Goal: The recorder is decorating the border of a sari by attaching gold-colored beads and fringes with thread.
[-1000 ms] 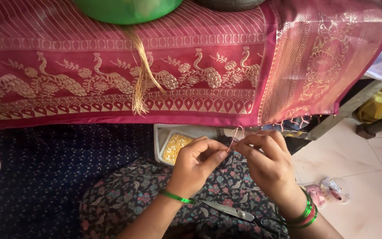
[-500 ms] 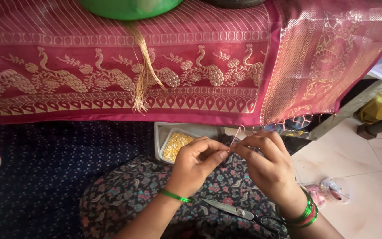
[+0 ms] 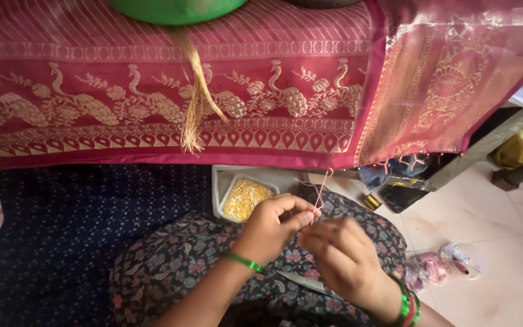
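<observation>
While the crimson silk cloth with gold woven peacock borders [image 3: 152, 103] hangs across the top of the view, both hands are held close together over the lap. The left hand [image 3: 272, 227] is curled, and a thin pink thread [image 3: 320, 192] is pinched between its thumb and forefinger. That thread is seen rising from the fingertips in a small loop towards the lower edge of the cloth. The right hand [image 3: 345, 261] is bunched just beside the left, its fingertips drawn together at the same spot; whether the thread is actually gripped by it cannot be told, since the fingers hide the contact. A green bangle [image 3: 244, 262] is worn on the left wrist, and green and red bangles [image 3: 408, 307] are stacked on the right. Just beyond the left hand, a pale rectangular tray of small golden beads [image 3: 246, 198] is set on the dark dotted fabric [image 3: 74, 236]. A tassel of straw-yellow threads [image 3: 196, 103] is draped down over the cloth from below a green round bowl [image 3: 177, 9]. Small clear packets of pink material [image 3: 443, 266] are lying on the pale floor tiles [image 3: 503, 242] to the right, and a small gold spool [image 3: 371, 201] is seen near the cloth's corner.
</observation>
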